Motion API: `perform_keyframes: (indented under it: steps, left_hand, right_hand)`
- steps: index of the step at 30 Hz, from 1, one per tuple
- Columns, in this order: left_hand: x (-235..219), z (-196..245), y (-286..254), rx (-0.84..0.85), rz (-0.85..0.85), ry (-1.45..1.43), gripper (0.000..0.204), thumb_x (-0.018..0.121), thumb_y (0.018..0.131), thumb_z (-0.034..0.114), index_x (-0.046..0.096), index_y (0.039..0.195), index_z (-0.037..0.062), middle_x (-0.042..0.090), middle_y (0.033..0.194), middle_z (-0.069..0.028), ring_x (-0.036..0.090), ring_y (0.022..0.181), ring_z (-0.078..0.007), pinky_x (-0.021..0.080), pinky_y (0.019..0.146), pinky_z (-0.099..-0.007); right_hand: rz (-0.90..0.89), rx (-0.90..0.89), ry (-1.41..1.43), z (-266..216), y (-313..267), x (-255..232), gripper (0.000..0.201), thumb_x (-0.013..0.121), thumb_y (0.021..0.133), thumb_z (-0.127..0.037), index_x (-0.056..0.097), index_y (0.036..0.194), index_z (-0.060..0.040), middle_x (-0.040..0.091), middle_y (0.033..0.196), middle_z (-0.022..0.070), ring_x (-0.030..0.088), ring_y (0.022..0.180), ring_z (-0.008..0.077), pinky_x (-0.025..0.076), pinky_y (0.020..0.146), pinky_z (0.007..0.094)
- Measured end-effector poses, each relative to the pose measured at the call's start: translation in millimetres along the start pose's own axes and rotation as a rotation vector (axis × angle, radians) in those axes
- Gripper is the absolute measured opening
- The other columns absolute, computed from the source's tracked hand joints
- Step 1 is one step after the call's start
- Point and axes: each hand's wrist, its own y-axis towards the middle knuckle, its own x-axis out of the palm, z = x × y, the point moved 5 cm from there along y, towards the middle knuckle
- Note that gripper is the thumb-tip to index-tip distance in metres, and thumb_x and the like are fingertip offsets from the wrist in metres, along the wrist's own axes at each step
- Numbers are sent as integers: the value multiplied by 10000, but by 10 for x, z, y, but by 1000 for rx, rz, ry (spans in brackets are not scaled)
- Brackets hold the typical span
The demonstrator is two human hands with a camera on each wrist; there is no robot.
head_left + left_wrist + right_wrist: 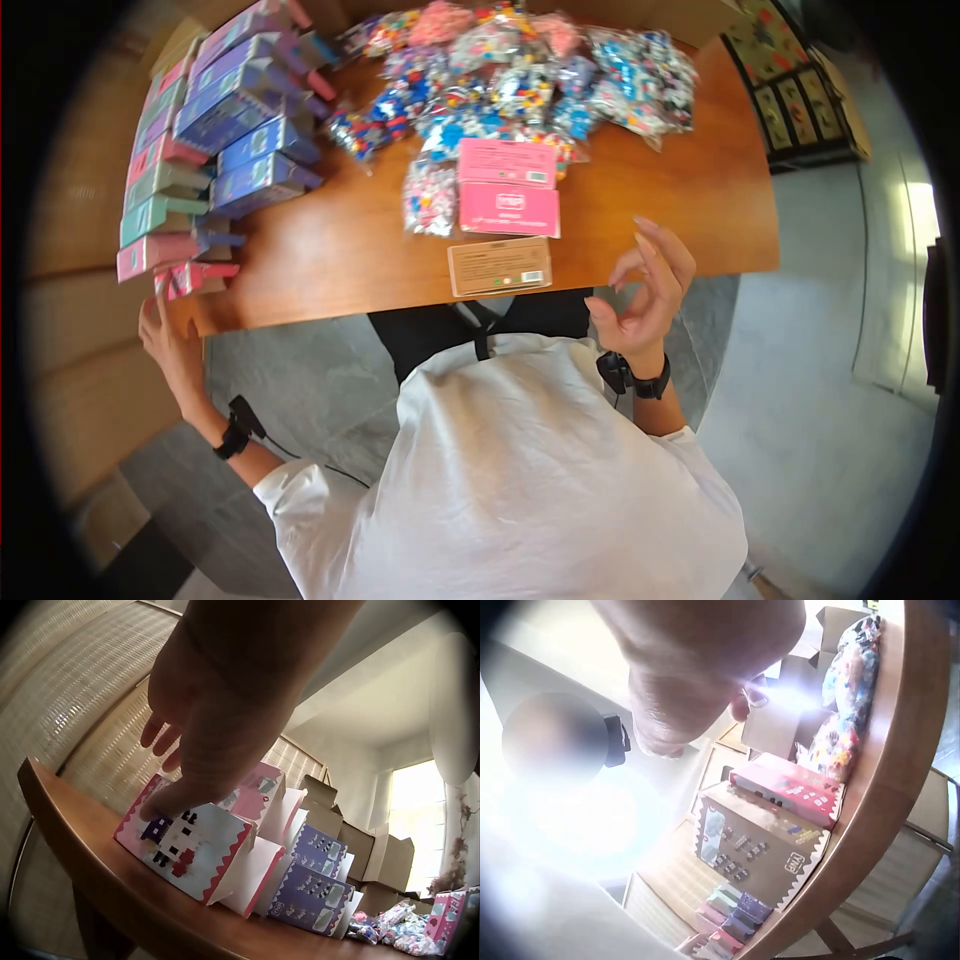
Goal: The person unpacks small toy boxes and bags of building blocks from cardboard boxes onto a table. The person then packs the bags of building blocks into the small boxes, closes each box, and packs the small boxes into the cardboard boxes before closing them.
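At the table's left front corner, my left hand point(172, 345) touches the nearest pink box point(197, 277). In the left wrist view the thumb of my left hand point(214, 727) rests against the upper part of that box point(184, 844), which has a pixel figure on it; the other fingers hang loosely beyond it. Fingers loosely bent and apart, my right hand point(650, 295) hovers at the table's front edge, holding nothing. To its left a brown box point(500, 267) stands in front of two pink boxes point(508, 208). The right wrist view shows the brown box point(761, 844) beyond my right hand point(697, 682).
Rows of pink, green and purple boxes point(235, 110) line the table's left side. Clear bags of colourful pieces point(520, 80) cover the back, with one bag point(430, 195) beside the pink boxes. A dark case point(800, 105) stands beyond the table's right end.
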Motion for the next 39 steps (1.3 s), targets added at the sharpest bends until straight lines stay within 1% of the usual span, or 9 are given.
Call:
perform_keyframes:
  steps: [5,12,21,23,30,32,35,37,39]
  left_hand:
    - [-59,67,41,8,22,-8,764,693,846,-22,480,1528,249,516,1393,-207,493,1310,-420,413,1090,-516]
    - [-758,458,186,75,290,-112,583,592,905,-49,533,1444,165,543,1355,-160,502,1301,-368,403,1102,-491]
    - [-842,340,674,220,194,129,437,644,959,81,592,1383,172,574,1326,-191,547,1244,-396,445,1037,-502]
    - [-871,345,728,216,130,146,459,681,944,126,584,1392,150,573,1312,-204,556,1229,-397,458,1013,-511]
    - [-911,124,742,291,94,179,538,711,902,53,537,1411,68,519,1397,-170,465,1351,-396,383,1114,-500]
    - [-1099,165,655,298,119,154,547,708,901,43,534,1419,68,522,1410,-166,453,1371,-394,376,1123,-501]
    - [-1397,381,357,172,154,-89,545,701,911,4,526,1422,77,558,1399,-152,501,1361,-342,384,1147,-464]
    - [-1430,452,87,78,200,-646,559,727,902,-9,512,1413,67,586,1381,-145,583,1272,-273,463,1097,-407]
    - [-1153,245,-450,-4,216,-798,586,749,887,-4,488,1409,55,587,1364,-143,603,1220,-255,497,1054,-389]
  right_hand:
    - [86,68,-36,49,-27,-153,648,783,916,-350,528,1396,4,520,1417,237,521,595,113,456,602,263]
    - [120,94,-58,113,21,-198,594,656,1000,-325,470,1433,35,491,1450,248,530,628,107,446,701,284]
    - [179,181,-31,212,111,-227,550,643,992,-221,458,1431,54,489,1454,248,550,655,121,447,659,261]
    - [188,82,-18,222,159,-271,519,659,974,-161,482,1415,49,497,1446,249,551,656,117,453,626,243]
    - [260,127,-110,360,286,-642,457,674,955,-89,543,1379,20,538,1416,210,555,678,114,474,621,246]
    - [214,274,-214,489,339,-688,385,663,961,-44,586,1336,-14,576,1381,144,569,687,113,486,632,254]
    - [73,488,-319,711,465,-620,354,671,949,-15,613,1297,-41,601,1329,119,630,813,189,517,679,285]
    - [-35,405,-407,875,562,-550,364,684,944,-34,608,1299,-49,601,1312,129,633,911,248,534,724,324]
    - [-140,319,-498,1062,643,-499,376,698,938,-54,604,1302,-57,601,1295,140,636,1010,307,551,769,362]
